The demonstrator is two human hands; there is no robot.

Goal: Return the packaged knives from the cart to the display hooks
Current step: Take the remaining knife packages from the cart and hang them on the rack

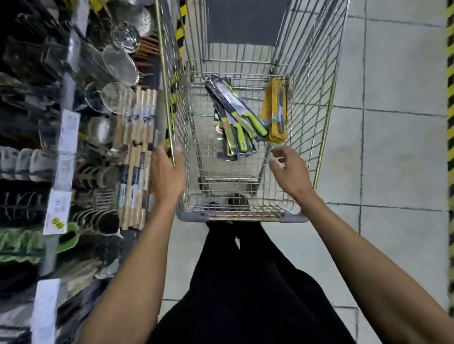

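Note:
A wire shopping cart (326, 123) stands in front of me. On its floor lie several packaged knives with green handles (233, 115), stacked and fanned out. Yellow knife packages (277, 111) lean against the cart's right wall. My left hand (166, 175) grips the cart's left top rail, thumb inside and fingers outside. My right hand (289, 168) hovers inside the cart near the right wall, just short of the yellow packages, with fingers loosely curled and holding nothing.
Display shelves (60, 149) on the left carry metal strainers (118, 96), wooden rolling pins (137, 141) and price tags. Tiled floor (399, 133) lies to the right, bordered by a yellow-black striped post (452, 100). My dark-clothed legs are behind the cart.

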